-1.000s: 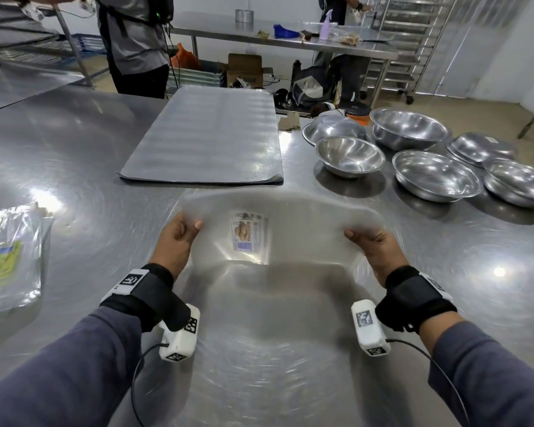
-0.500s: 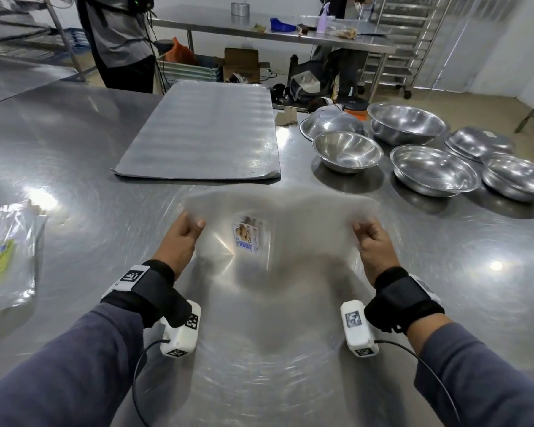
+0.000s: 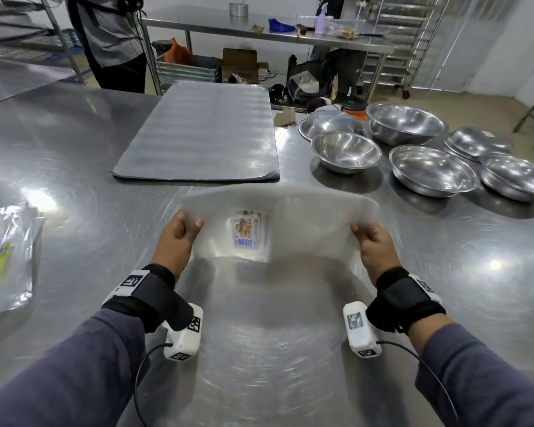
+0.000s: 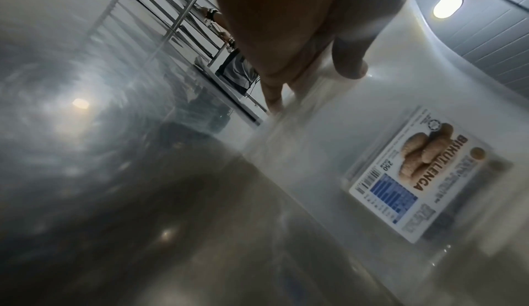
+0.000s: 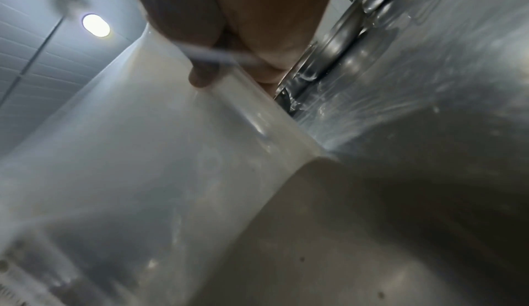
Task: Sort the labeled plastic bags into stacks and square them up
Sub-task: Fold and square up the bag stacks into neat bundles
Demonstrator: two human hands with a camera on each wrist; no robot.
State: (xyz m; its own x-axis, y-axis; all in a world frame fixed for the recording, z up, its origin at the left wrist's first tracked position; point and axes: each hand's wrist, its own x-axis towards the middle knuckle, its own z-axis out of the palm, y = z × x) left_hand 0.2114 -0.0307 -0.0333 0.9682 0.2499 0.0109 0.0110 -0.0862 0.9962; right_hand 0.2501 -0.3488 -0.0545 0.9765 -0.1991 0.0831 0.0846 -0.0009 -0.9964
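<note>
Steel table (image 3: pixel 74 155) carries a blurred stack of bags (image 3: pixel 305 229) with a biscuit label (image 3: pixel 247 231), stood on its lower edge at the near middle. Left hand (image 3: pixel 178 238) and right hand (image 3: pixel 375 245) pinch its two side edges. Another bag pile (image 3: pixel 3 260) lies far left, bowls (image 3: pixel 346 151) far right.

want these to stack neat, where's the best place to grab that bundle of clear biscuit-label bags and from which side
By its two short side edges, one hand from each side, as the left hand and right hand do now, each pinching an edge. The bundle of bags is wide, thin and floppy, and already bows between the hands. A side grip probably keeps it spread so its lower edge can be tapped on the steel table.
</note>
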